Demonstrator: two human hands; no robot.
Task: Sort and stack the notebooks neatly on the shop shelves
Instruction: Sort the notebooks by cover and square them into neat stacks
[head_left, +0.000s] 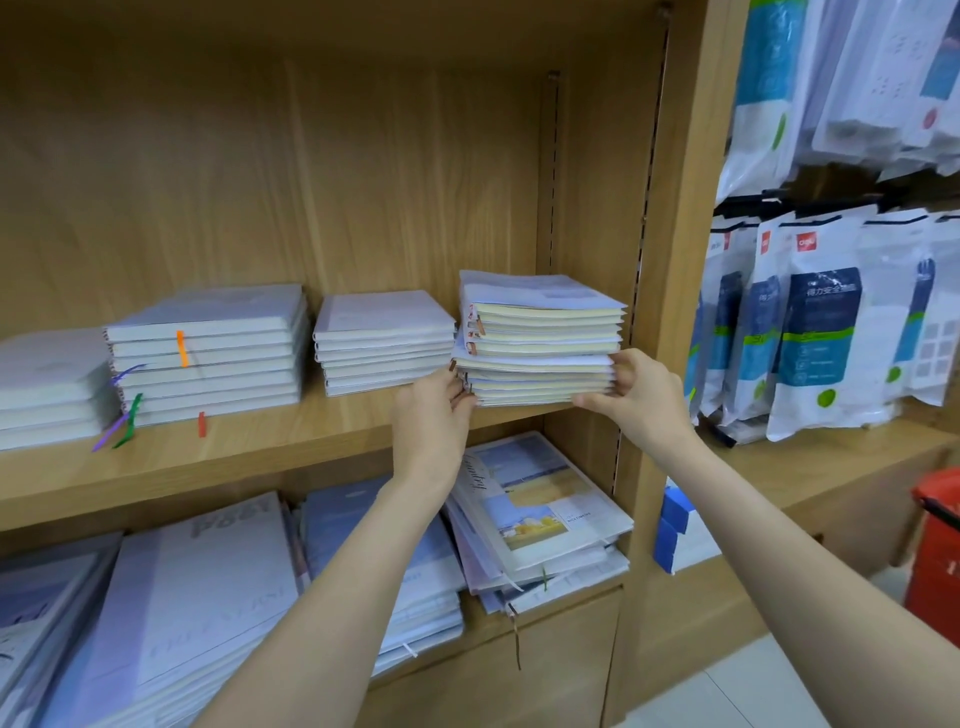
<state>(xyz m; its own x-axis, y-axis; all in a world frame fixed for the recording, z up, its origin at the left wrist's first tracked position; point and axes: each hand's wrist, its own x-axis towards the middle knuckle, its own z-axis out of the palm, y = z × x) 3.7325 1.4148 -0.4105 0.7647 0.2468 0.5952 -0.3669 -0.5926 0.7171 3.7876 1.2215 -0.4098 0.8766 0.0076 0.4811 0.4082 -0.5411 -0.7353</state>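
stack in hand: notebook stack (540, 338), 3 o'clock end of the upper shelf (260, 457), tight vs the cabinet's side panel (587, 208). Sits on the board, front edge abt flush w/ shelf lip. Layers skewed, top few offset from the lower ones.
left hand: left hand (431, 415) at stack's 9 o'clock side, low; fingers curled round the corner of the bottom notebooks, gripping.
right hand: right hand (644, 395) at stack's 3 o'clock side, low; thumb under the bottom edge, fingers wrapped on the side edge, gripping. Both hands clamp the lower part of the stack betw them.
upper shelf contents: going toward 9 o'clock from the held stack: short grey-white stack (382, 343) just beside it, touching or nearly, can't tell; taller spiral stack (208, 358) w/ orange, purple, green, red ribbon markers hanging out; another pale stack (47, 389) at far 9 o'clock, cut by frame edge.
lower shelf contents: lower shelf (493, 629) at 6 o'clock holds bigger flat notebooks. Landscape-print cover stack (540, 519) directly under the held stack, fanned and messy. Blue-grey pile (415, 571) next, partly hidden by left forearm. Lilac-cover pile (197, 597) at 7–8 o'clock.
outside cabinet: 3 o'clock, hanging white/blue packaged goods (826, 322) on pegs; small blue boxes (675, 525) at the post's base; red object (935, 551) at 4 o'clock, cropped, can't ID.
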